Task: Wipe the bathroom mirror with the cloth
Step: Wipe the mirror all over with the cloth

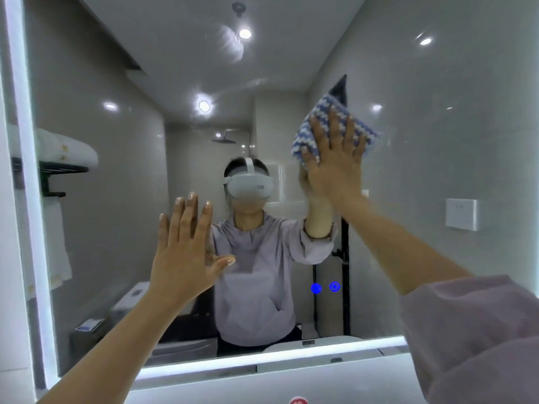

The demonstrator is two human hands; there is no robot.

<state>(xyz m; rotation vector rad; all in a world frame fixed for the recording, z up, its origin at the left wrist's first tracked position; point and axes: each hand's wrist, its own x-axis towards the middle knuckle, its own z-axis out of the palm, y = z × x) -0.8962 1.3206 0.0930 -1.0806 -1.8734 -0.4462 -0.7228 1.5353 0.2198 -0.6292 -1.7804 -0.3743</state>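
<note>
**Cloth pressed high on the glass**

Bare glass is stretching out on every side of the mirror (pixel 437 147), out to its lit edge (pixel 262 358). The right hand (pixel 335 167) is pressing the striped cloth (pixel 322 104) flat under straight, spread fingers. The left hand (pixel 186 258) is spreading wide lower left, holding nothing.

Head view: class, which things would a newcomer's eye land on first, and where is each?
The right hand, upper right, presses a blue-and-white striped knitted cloth flat against the large wall mirror. The left hand, lower left of centre, is spread open at the glass. Two small glowing blue round lights shine low on the mirror, above its bright white lit bottom edge.
</note>
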